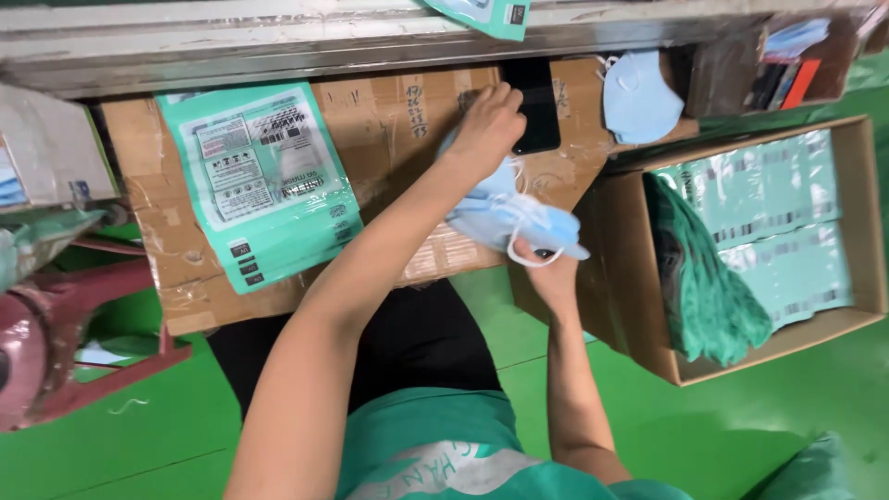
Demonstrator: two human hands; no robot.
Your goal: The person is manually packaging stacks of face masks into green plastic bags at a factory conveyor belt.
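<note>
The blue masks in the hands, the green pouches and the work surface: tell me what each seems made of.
Blue masks: soft, matte non-woven fabric by the look, since they fold limply; thin white ear loops hang off them.
Green pouches: likely glossy plastic film, showing sheen and wrinkles.
Work surface: brown corrugated cardboard, matte, creased, patched with shiny clear tape.

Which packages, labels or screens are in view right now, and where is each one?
Stack of flat teal pouches: left on the cardboard sheet, white printed panels facing up.
Open cardboard box: right, filled with teal packets bearing barcode strips.
Teal pouch: top edge, partly cut off.
Dark phone screen: rectangular, beside the left hand.
</note>
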